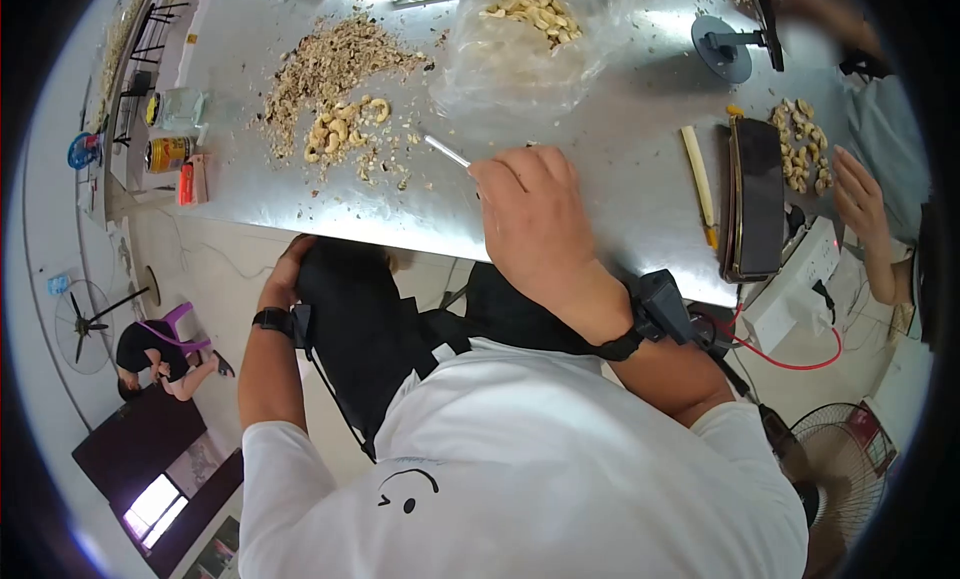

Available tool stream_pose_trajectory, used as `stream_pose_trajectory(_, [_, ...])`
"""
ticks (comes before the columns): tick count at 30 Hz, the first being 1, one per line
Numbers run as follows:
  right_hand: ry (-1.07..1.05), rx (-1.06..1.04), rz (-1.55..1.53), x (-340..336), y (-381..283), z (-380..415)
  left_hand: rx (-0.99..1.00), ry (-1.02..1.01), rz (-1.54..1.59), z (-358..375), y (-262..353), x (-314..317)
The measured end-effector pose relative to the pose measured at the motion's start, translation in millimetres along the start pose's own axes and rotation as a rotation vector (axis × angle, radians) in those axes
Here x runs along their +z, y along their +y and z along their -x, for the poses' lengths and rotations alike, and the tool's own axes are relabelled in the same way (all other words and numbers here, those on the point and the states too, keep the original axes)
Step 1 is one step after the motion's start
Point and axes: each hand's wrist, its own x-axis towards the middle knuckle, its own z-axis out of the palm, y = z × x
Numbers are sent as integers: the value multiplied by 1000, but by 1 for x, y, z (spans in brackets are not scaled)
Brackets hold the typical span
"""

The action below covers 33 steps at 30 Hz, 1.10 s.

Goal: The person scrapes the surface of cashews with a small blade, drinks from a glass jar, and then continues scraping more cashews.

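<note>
Slim tool [447,152] within right grip [538,211]

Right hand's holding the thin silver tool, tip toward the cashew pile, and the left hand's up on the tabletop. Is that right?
Not quite: the head view shows the left hand off the tabletop, below its near edge and beside the leg. The right hand does hold the thin silver tool, tip toward the cashew pile.
</note>
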Motion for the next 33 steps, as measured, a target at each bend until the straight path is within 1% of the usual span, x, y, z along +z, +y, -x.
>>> stream_pose_trajectory(3, [-8,13,-20,-1,0,1,138,-16,-23,-15,1,-8])
stream_pose_trajectory(6, [-30,7,-22,-3,0,0,160,-118,-67,-17,13,-7])
stream_pose_trajectory(9, [-5,-20,-14,1,0,0,163,-168,-115,-18,22,10])
stream_pose_trajectory(12, [1,-14,-2,0,-1,1,53,-196,-66,-38,28,18])
stream_pose_trajectory(14, [-3,-1,26,-3,0,2,25,-312,-31,-47,33,21])
stream_pose_trajectory(16, [-1,-5,51,-3,-1,3,151,-383,-98,-81,27,7])
stream_pose_trajectory(18, [-7,12,58,-3,-4,4,244,-461,-193,-92,31,7])
stream_pose_trajectory(22, [29,15,98,-2,-6,7,420,-610,29,-83,38,33])
stream_pose_trajectory(24, [-24,47,104,-5,-8,7,352,-621,-46,-104,42,34])
stream_pose_trajectory(26, [-47,66,119,-9,-12,8,362,-598,-44,-108,48,36])
stream_pose_trajectory(29, [-32,78,173,-9,-18,5,383,-654,-82,-95,59,34])
stream_pose_trajectory(31, [-17,85,193,-2,-19,6,382,-708,-133,-73,63,31])
stream_pose_trajectory(33, [11,76,214,4,-19,8,356,-671,-214,-43,61,22])
